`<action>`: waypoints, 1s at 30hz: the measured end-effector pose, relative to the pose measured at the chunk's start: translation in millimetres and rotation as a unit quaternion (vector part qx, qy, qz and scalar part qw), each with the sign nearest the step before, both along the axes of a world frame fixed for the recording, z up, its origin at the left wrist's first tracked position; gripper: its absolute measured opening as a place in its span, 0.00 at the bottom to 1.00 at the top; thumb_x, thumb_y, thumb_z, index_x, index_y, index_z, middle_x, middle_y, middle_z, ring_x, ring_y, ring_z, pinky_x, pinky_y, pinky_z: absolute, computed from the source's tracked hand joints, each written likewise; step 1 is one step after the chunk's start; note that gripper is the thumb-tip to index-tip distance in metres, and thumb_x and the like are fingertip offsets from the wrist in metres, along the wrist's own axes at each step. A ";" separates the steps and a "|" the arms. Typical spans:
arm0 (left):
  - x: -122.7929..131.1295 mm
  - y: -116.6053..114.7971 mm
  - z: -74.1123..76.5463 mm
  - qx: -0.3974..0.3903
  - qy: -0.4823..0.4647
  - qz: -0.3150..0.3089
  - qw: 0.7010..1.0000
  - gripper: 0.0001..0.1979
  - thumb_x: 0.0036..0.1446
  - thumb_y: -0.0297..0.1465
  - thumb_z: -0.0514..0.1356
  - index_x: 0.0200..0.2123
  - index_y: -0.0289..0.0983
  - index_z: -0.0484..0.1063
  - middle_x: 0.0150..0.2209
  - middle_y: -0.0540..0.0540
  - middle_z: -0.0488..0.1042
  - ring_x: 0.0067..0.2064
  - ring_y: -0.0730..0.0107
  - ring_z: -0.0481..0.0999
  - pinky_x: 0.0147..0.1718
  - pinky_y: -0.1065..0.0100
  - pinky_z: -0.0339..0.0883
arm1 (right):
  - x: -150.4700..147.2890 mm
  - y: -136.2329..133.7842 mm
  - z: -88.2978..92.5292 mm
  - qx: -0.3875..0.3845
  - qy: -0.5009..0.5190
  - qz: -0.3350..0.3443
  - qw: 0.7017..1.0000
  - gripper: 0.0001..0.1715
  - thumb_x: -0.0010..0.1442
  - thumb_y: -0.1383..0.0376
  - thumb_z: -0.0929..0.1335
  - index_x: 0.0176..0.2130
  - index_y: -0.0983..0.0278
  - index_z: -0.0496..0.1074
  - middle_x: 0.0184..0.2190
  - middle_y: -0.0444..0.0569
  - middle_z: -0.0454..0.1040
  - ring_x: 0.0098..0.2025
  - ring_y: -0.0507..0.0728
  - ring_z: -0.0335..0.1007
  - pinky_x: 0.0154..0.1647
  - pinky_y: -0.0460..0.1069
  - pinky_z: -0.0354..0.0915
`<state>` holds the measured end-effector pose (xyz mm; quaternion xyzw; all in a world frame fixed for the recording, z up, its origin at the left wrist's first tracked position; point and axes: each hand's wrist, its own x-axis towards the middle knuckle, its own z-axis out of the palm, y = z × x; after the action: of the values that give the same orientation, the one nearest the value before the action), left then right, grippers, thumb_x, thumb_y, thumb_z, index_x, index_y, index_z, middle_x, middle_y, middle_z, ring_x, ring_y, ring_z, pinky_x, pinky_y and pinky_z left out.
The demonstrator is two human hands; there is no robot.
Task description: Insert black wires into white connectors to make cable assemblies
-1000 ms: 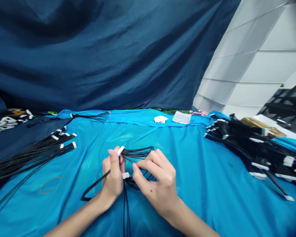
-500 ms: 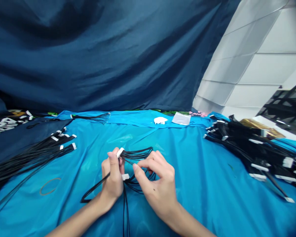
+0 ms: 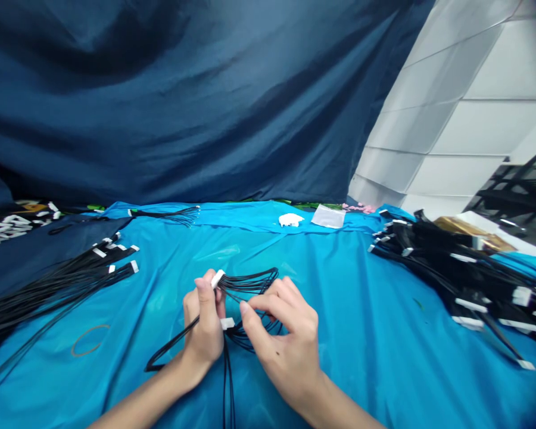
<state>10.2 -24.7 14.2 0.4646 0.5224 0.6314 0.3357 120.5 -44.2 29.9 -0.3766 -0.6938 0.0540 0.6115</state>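
Observation:
My left hand (image 3: 204, 330) is closed around a looped black wire harness (image 3: 250, 285) and pinches its white connector (image 3: 217, 278) at the fingertips. A second white connector (image 3: 227, 323) shows between my two hands. My right hand (image 3: 282, 339) is curled over the black wires, with thumb and forefinger pinched on them beside that connector. The harness's loose wires trail down toward me over the bright blue cloth (image 3: 339, 310).
A laid-out row of black harnesses with white connectors (image 3: 62, 280) lies at the left. A big heap of the same harnesses (image 3: 464, 268) fills the right. A rubber band (image 3: 89, 339) lies front left. A small white piece (image 3: 290, 219) and a clear bag (image 3: 328, 216) sit at the back.
Both hands stay nearly where they were on the harness. My right thumb and forefinger have closed in slightly toward the lower connector.

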 end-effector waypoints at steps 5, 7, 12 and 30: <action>-0.3 -0.2 -0.1 0.010 0.010 -0.002 1.000 0.28 0.48 0.57 0.41 0.19 0.38 0.56 0.15 0.55 0.50 0.15 0.79 0.50 0.13 0.74 0.45 | -0.6 -0.6 2.1 0.012 -0.001 0.004 1.000 0.11 0.53 0.72 0.63 0.21 0.65 0.67 0.17 0.41 0.62 0.22 0.48 0.55 0.26 0.47 0.54; -0.6 -0.5 -0.9 0.016 0.020 0.001 1.000 0.28 0.49 0.56 0.41 0.19 0.38 0.56 0.14 0.55 0.51 0.15 0.79 0.51 0.13 0.74 0.46 | -1.1 -0.8 2.1 0.016 -0.003 0.001 1.000 0.11 0.54 0.72 0.63 0.21 0.65 0.67 0.17 0.41 0.62 0.22 0.49 0.55 0.26 0.47 0.54; -1.2 -0.7 -2.3 0.022 0.026 0.000 0.999 0.27 0.50 0.56 0.40 0.20 0.38 0.56 0.14 0.55 0.51 0.15 0.78 0.51 0.13 0.74 0.46 | -1.1 -1.1 1.1 0.015 -0.004 -0.005 1.000 0.12 0.54 0.72 0.63 0.21 0.65 0.66 0.17 0.42 0.62 0.22 0.49 0.55 0.26 0.47 0.54; -1.7 -0.5 -1.9 0.023 0.026 0.014 0.999 0.27 0.49 0.56 0.41 0.20 0.38 0.57 0.13 0.54 0.53 0.15 0.77 0.53 0.13 0.73 0.46 | -1.7 -2.1 1.3 0.017 -0.002 0.017 1.000 0.11 0.54 0.72 0.63 0.21 0.65 0.66 0.17 0.42 0.62 0.22 0.49 0.55 0.25 0.47 0.53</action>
<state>8.5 -25.2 12.4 0.4811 0.5222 0.6357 0.3026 118.8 -46.3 31.2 -0.3545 -0.7024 0.0518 0.6150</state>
